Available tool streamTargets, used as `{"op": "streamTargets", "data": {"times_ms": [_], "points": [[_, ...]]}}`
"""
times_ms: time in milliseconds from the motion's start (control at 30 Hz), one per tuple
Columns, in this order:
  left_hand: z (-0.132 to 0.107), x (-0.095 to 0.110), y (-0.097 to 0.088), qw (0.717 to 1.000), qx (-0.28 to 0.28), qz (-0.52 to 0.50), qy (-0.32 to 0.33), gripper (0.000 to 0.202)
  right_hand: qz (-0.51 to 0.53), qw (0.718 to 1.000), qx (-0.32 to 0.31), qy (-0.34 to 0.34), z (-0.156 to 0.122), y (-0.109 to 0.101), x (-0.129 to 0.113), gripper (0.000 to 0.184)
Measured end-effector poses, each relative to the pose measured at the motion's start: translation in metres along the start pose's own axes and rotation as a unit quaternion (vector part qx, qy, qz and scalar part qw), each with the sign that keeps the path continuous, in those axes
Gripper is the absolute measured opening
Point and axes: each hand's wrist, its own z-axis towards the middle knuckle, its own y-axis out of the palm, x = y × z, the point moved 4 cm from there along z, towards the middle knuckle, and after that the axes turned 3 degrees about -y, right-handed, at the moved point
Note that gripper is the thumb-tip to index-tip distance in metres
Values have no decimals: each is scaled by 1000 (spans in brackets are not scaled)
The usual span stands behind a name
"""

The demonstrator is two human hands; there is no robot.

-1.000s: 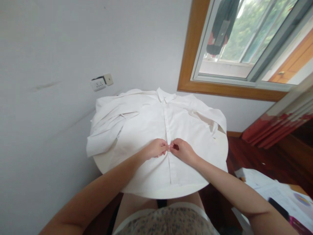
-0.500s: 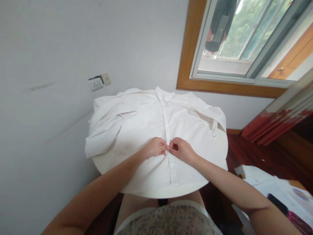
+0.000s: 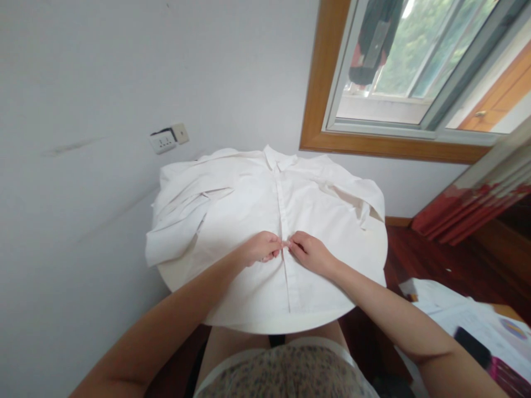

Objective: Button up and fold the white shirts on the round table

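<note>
"Across the rounded white table (image 3: pixel 265 327), what's laid out?"

"A white shirt (image 3: pixel 253 193), front up, collar (image 3: pixel 280 161) toward the wall (image 3: pixel 232 72), sleeves lying to either side."

"And the hands?"

"Left hand (image 3: pixel 263 247) and right hand (image 3: pixel 310 253) meet at the front strip below the middle, both pinching the cloth between thumb and fingers. The fingertips hide whatever is between them, so I can't tell if it's a button."

"Anything in the way?"

"Only the left forearm (image 3: pixel 186 307) and right forearm (image 3: pixel 385 301), which block parts of the lower shirt."

"What's around?"

"Behind the table, a socket (image 3: pixel 164 142) on the wall, left of a wood-framed window (image 3: pixel 373 147). Over to the right, a red and cream curtain (image 3: pixel 446 218); nearer, well apart from the shirt, papers (image 3: pixel 448 312) with a dark flat object (image 3: pixel 473 347) on them."
</note>
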Motion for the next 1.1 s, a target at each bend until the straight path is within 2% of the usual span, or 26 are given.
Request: {"op": "streamTargets", "data": {"times_ms": [233,567,800,1000,1067,1100], "points": [[1,0,1,1000,-21,-6,21,38,-80,996,-1,26,2,7,0,21],[-1,1,-1,997,-68,0,48,29,-10,999,13,36,5,10,12,28],[-11,12,-2,996,9,52,67,19,39,998,17,39,6,12,14,32],[-10,7,-3,993,-1,92,69,21,42,999,15,14,4,8,7,35],[-12,10,-5,988,27,124,94,22,21,1000,18,8,4,3,4,38],[-14,13,-8,981,59,141,122,22,5,999,31,13,4,-2,4,40]]}}
